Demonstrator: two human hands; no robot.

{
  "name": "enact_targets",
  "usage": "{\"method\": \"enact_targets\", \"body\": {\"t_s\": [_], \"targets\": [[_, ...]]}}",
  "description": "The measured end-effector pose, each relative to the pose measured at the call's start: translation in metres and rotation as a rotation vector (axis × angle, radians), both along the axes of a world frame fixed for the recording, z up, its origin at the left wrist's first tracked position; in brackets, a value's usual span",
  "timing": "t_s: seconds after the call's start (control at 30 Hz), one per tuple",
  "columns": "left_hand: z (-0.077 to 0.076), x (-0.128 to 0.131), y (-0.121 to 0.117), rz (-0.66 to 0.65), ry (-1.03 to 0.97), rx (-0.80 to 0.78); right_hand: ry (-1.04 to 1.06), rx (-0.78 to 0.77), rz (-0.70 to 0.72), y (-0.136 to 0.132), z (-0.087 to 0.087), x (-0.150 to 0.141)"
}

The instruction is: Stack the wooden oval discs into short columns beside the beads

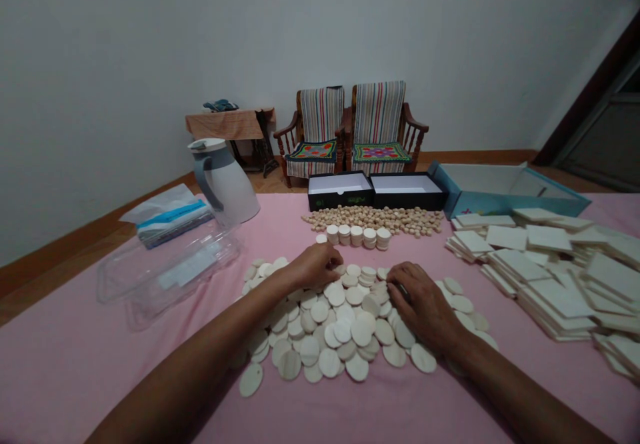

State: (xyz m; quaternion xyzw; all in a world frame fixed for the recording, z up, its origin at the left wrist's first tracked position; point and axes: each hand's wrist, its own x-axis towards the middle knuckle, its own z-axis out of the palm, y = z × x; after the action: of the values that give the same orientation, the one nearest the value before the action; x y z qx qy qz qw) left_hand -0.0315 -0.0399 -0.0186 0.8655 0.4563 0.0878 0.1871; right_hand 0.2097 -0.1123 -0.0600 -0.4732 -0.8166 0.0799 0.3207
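Observation:
A broad heap of thin round wooden discs [345, 331] is spread on the pink cloth in front of me. My left hand [318, 265] is at the heap's far edge, its fingers curled and closed with the tips down by the discs; whatever they pinch is too small to make out. On the heap's right side rests my right hand [423, 301], its fingers bent and closed towards the thumb over some discs, the grip itself hidden. Just beyond my left hand stand several short disc stacks [357, 235] in a row, with a lower disc stack [321, 239] at their left end.
Small wooden beads [373, 219] lie behind the stacks, before two black boxes [341, 197]. Square wooden boards [555, 297] pile up at right near a blue box [510, 197]. A white jug [227, 187], tissue pack [173, 217] and clear plastic container [170, 281] are at left.

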Motion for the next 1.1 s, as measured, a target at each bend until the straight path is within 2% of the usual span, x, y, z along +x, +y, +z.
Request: {"method": "enact_targets", "body": {"t_s": [0.17,0.3,0.4,0.7,0.9,1.1], "targets": [[0.003,-0.013,0.007,0.103,-0.043,0.020,0.004,0.016,0.004,0.000,0.000,0.000],[0.007,-0.030,0.024,0.268,-0.118,0.120,0.011,0.018,-0.001,0.000,-0.001,0.000],[0.007,-0.036,0.038,0.332,-0.139,0.170,0.012,0.010,-0.007,0.000,0.000,-0.001],[-0.007,-0.034,0.057,0.361,-0.123,0.135,0.010,0.031,0.001,0.001,0.000,0.000],[-0.007,-0.031,0.059,0.361,-0.082,0.135,0.003,0.022,-0.005,0.001,-0.001,0.000],[-0.005,-0.027,0.055,0.415,-0.021,0.186,0.001,0.001,-0.008,0.001,0.000,-0.001]]}}
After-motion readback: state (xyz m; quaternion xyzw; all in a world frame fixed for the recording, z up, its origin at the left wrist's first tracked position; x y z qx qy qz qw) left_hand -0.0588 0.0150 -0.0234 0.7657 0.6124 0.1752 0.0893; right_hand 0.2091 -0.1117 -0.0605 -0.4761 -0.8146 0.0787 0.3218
